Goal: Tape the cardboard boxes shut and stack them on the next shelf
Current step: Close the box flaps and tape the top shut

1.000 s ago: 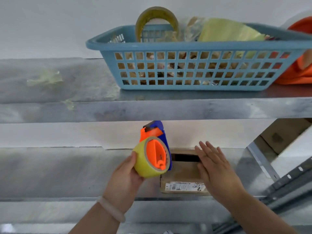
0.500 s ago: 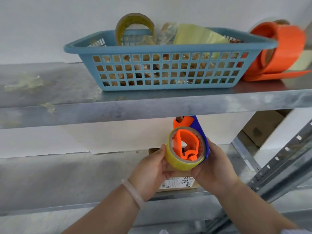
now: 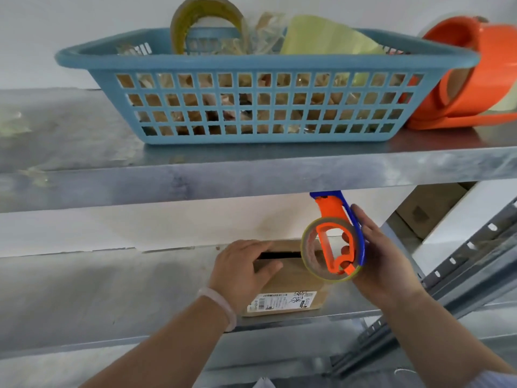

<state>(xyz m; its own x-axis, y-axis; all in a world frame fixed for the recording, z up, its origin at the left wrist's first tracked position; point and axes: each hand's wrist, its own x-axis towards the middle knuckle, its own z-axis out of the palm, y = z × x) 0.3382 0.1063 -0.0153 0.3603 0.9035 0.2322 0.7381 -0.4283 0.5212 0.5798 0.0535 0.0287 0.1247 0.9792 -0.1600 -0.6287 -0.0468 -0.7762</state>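
A small cardboard box (image 3: 293, 287) lies on the lower metal shelf (image 3: 98, 298), its top flaps parted by a dark gap and a white label on its near side. My left hand (image 3: 243, 271) rests on the box's left flap, fingers curled over the gap. My right hand (image 3: 383, 259) grips an orange and blue tape dispenser (image 3: 333, 245) with a roll of clear tape, held above the box's right end.
A blue plastic basket (image 3: 265, 107) with tape rolls and wrappers stands on the upper shelf (image 3: 251, 177). An orange tape dispenser (image 3: 475, 77) lies to its right. Slotted shelf uprights (image 3: 461, 264) run at the right, with another cardboard box (image 3: 428, 211) behind them.
The tape dispenser passed from my left hand to my right hand. My left hand dropped onto the box's left flap, and my right hand left the box top.
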